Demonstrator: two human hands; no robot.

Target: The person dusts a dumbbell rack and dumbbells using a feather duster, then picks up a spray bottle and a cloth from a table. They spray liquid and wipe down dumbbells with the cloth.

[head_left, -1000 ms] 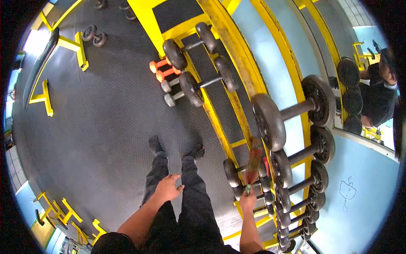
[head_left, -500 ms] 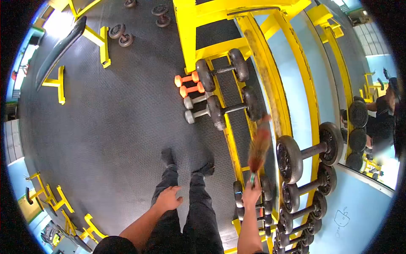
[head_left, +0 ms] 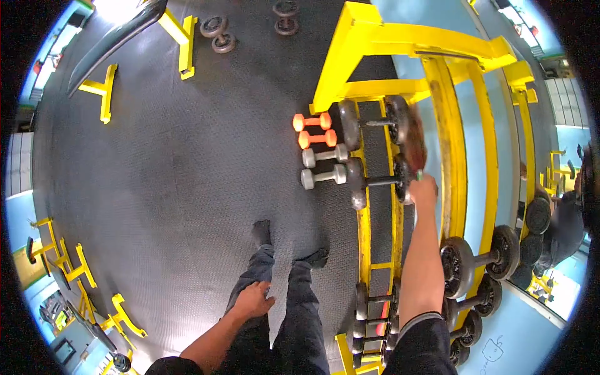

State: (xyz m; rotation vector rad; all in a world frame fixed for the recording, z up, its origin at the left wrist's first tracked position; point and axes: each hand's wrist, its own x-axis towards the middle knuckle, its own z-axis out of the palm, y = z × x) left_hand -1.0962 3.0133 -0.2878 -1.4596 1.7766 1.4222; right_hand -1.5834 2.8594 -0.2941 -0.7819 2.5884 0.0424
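Observation:
My right hand (head_left: 424, 189) is closed around the green handle of a reddish-brown brush (head_left: 415, 140), whose bristles are blurred. The brush is beside the plates of the two black dumbbells on the lower rack, between them and the upper yellow rail. One dumbbell (head_left: 382, 181) lies just left of my right hand, the other (head_left: 375, 123) farther up. My left hand (head_left: 254, 300) hangs over my left thigh, fingers loosely spread, holding nothing.
Orange dumbbells (head_left: 317, 139) and grey dumbbells (head_left: 324, 176) lie on the black floor (head_left: 187, 187) left of the yellow rack (head_left: 454, 150). More black dumbbells (head_left: 480, 259) sit lower right. A bench (head_left: 115, 47) stands upper left; a mirror hangs on the right wall.
My right hand has moved up along the rack with the brush, from the lower dumbbells to the two upper ones. The view has shifted. My left hand stays near my thigh.

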